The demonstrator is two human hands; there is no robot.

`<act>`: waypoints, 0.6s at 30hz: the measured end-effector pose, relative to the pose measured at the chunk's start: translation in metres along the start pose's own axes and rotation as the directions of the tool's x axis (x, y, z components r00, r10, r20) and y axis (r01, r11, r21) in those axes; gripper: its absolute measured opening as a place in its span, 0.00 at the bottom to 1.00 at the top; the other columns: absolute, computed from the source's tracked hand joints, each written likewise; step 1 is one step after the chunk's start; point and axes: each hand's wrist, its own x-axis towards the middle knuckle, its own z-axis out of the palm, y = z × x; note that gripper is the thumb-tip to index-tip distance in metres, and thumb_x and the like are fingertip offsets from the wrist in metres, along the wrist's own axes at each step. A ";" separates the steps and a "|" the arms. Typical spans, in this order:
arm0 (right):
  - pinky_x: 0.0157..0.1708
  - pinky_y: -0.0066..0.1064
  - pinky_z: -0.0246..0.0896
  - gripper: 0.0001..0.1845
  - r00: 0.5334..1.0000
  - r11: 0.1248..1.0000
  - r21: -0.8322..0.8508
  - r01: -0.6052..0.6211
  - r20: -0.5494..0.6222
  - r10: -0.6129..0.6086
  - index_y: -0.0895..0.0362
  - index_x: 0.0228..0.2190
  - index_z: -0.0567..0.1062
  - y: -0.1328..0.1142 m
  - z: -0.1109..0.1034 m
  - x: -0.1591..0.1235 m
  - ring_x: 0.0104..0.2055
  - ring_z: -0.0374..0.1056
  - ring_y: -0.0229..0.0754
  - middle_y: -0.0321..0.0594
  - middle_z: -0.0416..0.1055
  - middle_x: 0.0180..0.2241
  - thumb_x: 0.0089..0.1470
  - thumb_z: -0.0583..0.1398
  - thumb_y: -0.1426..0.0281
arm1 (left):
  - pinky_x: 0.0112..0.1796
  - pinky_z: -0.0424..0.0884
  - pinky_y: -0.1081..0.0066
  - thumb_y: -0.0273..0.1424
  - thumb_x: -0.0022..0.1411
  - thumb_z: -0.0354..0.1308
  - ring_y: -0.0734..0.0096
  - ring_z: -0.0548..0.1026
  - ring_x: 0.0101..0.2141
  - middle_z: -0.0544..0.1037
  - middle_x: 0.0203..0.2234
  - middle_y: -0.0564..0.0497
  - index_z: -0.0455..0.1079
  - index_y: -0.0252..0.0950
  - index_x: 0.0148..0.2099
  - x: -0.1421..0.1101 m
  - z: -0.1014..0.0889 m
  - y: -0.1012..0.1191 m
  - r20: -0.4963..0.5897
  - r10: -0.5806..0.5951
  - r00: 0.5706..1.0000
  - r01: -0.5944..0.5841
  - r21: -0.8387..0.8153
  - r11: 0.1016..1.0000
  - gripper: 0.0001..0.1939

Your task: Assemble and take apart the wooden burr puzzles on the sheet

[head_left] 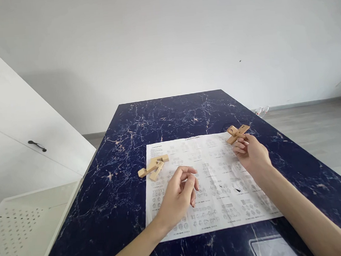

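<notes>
My right hand (252, 152) pinches notched wooden puzzle pieces (233, 130) at the far right corner of the printed sheet. Dark marks show on their upper faces, and my fingertips hide part of the pieces. Over the middle left of the instruction sheet (207, 204), my left hand (178, 195) hovers with its fingers loosely curled and somewhat apart. Nothing shows between them. Several more notched wooden pieces (154, 166) lie in a loose cluster across the sheet's left edge, beyond my left hand. Small puzzle diagrams cover the paper; their text is too small to read.
The sheet lies on a dark blue marbled table (169, 116). A clear-edged flat object (273, 249) rests at the near right. On the left stand a white cabinet (16, 105) and a perforated white surface (21, 228). A pale wall (163, 45) rises behind the table.
</notes>
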 end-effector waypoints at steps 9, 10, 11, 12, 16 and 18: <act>0.11 0.21 0.42 0.08 0.986 0.984 -0.081 0.158 0.069 -0.153 0.53 0.34 0.67 -0.001 0.003 -0.016 0.14 0.48 0.27 0.24 0.61 0.21 0.60 0.63 0.73 | 0.26 0.67 0.72 0.40 0.77 0.51 0.80 0.63 0.21 0.71 0.32 0.54 0.67 0.37 0.50 -0.002 0.001 0.004 0.033 0.003 0.999 -0.005 0.064 0.998 0.12; 0.11 0.21 0.42 0.08 0.976 0.974 -0.105 0.200 0.105 -0.189 0.52 0.35 0.68 -0.001 0.004 -0.018 0.14 0.48 0.28 0.24 0.61 0.20 0.58 0.64 0.72 | 0.26 0.66 0.72 0.40 0.77 0.51 0.80 0.63 0.21 0.71 0.32 0.54 0.67 0.37 0.50 -0.002 0.001 0.003 0.038 0.005 0.999 -0.008 0.080 0.997 0.12; 0.12 0.21 0.42 0.08 0.964 0.964 -0.127 0.232 0.159 -0.211 0.52 0.36 0.70 0.000 0.005 -0.022 0.14 0.48 0.28 0.24 0.61 0.20 0.56 0.65 0.71 | 0.26 0.66 0.72 0.40 0.78 0.50 0.80 0.63 0.21 0.71 0.32 0.54 0.67 0.37 0.50 -0.003 0.001 0.003 0.041 0.009 0.999 -0.013 0.102 0.995 0.13; 0.12 0.22 0.42 0.09 0.949 0.955 -0.149 0.255 0.226 -0.219 0.52 0.37 0.71 0.002 0.006 -0.025 0.14 0.47 0.28 0.24 0.60 0.20 0.55 0.66 0.70 | 0.26 0.66 0.71 0.40 0.78 0.49 0.79 0.64 0.21 0.72 0.31 0.54 0.67 0.37 0.51 -0.004 0.002 0.003 0.045 0.021 0.999 -0.027 0.136 0.990 0.13; 0.14 0.24 0.40 0.12 0.871 0.909 -0.309 0.281 0.479 -0.107 0.52 0.40 0.73 0.015 0.009 -0.040 0.15 0.47 0.28 0.24 0.61 0.21 0.56 0.67 0.64 | 0.32 0.68 0.67 0.36 0.79 0.47 0.70 0.70 0.29 0.74 0.31 0.52 0.69 0.39 0.49 -0.007 0.001 0.002 0.045 0.233 0.971 -0.228 0.450 0.863 0.11; 0.16 0.25 0.42 0.14 0.829 0.841 -0.430 0.329 0.558 -0.040 0.52 0.42 0.73 0.023 0.009 -0.046 0.16 0.48 0.30 0.26 0.62 0.21 0.58 0.67 0.60 | 0.40 0.71 0.62 0.32 0.78 0.48 0.65 0.73 0.36 0.76 0.35 0.50 0.68 0.39 0.47 -0.006 -0.003 0.002 0.055 0.400 0.915 -0.342 0.632 0.695 0.08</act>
